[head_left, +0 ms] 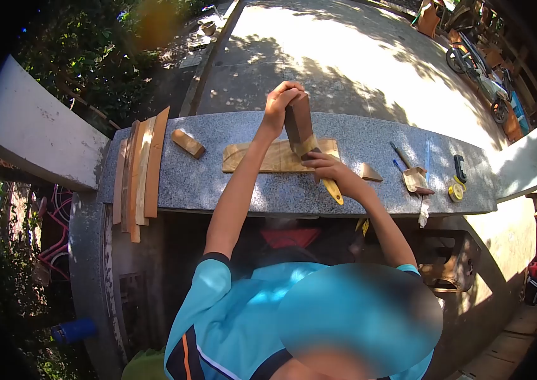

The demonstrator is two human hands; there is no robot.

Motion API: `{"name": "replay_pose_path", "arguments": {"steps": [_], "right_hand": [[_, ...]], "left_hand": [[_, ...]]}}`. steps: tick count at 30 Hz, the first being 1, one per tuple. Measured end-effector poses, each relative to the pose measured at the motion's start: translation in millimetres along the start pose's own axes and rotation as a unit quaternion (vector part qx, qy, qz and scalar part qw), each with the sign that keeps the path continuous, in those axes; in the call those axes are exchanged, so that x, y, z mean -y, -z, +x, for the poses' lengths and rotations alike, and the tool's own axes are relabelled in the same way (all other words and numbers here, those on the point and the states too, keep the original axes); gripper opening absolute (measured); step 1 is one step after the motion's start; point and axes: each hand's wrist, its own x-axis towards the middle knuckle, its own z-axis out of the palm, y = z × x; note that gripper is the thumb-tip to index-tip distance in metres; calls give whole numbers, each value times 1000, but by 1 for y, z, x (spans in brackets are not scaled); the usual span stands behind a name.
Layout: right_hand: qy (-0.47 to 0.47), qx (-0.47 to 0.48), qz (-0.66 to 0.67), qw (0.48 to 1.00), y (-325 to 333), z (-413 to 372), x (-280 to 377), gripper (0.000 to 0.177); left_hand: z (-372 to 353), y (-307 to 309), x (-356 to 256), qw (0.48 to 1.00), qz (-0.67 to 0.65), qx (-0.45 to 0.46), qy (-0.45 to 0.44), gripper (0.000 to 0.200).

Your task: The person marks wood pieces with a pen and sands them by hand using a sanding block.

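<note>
My left hand [282,106] grips the upper end of a dark brown wooden block [299,123], which is held tilted above the stone counter. In my right hand [333,170] is a paintbrush [332,191] with a yellow handle. Its pale bristles lie against the block's lower end. Beneath both hands a light wooden board [268,157] lies flat, partly hidden by the left forearm and the block. A small wedge-shaped wood piece [370,172] rests just right of my right hand.
Several wood strips [145,164] lie at the counter's [198,183] left end, near a short wooden block [187,144]. To the right are a crumpled tan piece [415,180], a blue ruler [427,158], a black clamp-like tool [459,167] and a yellow tape roll [456,192].
</note>
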Motion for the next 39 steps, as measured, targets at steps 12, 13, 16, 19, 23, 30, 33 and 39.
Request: {"name": "replay_pose_path", "arguments": {"steps": [12,13,16,19,23,30,33,39], "right_hand": [[52,-213,70,973,76,52,28,18],[48,-224,76,970,59,44,20,19],[31,-255,61,964,46,23,26,18],[17,-278,31,960,38,0,30,12],[3,-291,-3,957,22,-15,39,9],[-49,-173,176,968,-30,-30,-15,13],[10,-273,79,959,27,-10,27,15],[32,-364,66,928,26,-11,27,15]], "left_hand": [[10,1,-4,988,26,124,87,26],[10,-5,-8,986,50,131,95,26],[11,-24,-2,978,120,163,59,25],[3,-41,4,973,151,169,35,22],[9,-45,11,978,120,169,7,17],[5,-32,3,975,103,194,-3,23],[-3,-35,4,970,106,218,9,32],[10,-29,1,976,118,181,30,35]]}}
